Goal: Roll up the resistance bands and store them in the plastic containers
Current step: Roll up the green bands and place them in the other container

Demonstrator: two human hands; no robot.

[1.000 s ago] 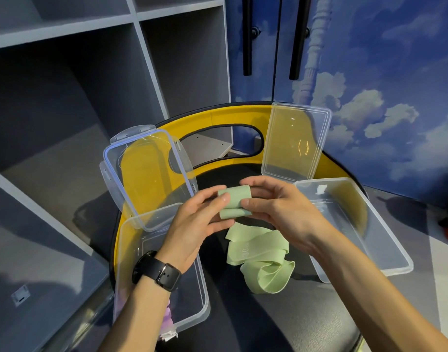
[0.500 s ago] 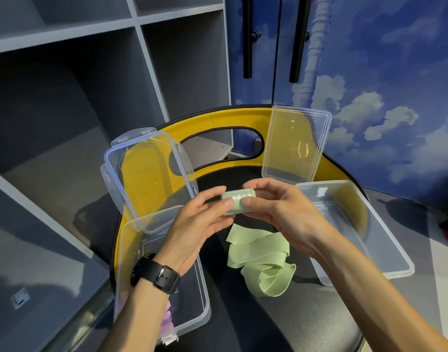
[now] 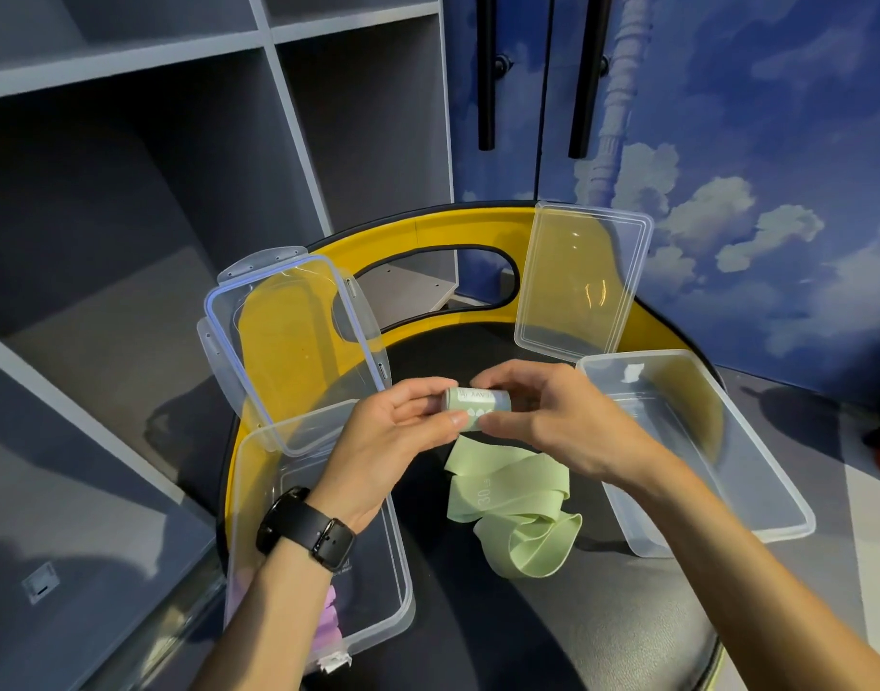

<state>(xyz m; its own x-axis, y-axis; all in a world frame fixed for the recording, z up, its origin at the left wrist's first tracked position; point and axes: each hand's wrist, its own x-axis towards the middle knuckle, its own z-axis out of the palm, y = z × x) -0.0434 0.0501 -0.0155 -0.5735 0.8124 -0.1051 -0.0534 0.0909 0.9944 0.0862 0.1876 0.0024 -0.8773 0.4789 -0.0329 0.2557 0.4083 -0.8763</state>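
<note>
A pale green resistance band [image 3: 507, 501] is partly wound into a small roll [image 3: 475, 405] held above a black chair seat. My left hand [image 3: 388, 441] pinches the roll's left end and my right hand [image 3: 547, 416] grips its right end. The loose rest of the band hangs down and lies folded on the seat. A clear plastic container [image 3: 393, 581] sits under my left forearm with something purple [image 3: 328, 625] inside. A second clear container [image 3: 757, 481] stands at the right, holding nothing I can see.
Two clear lids lean against the yellow chair back [image 3: 457, 231]: one with clips [image 3: 278, 351] on the left, one plain [image 3: 582, 281] on the right. Grey shelving [image 3: 128, 192] stands at left, a blue cloud-painted cabinet [image 3: 727, 142] behind.
The roll has grown tighter and thicker as both hands turned it. More of the band has been wound in, and the loose part on the seat has shortened slightly.
</note>
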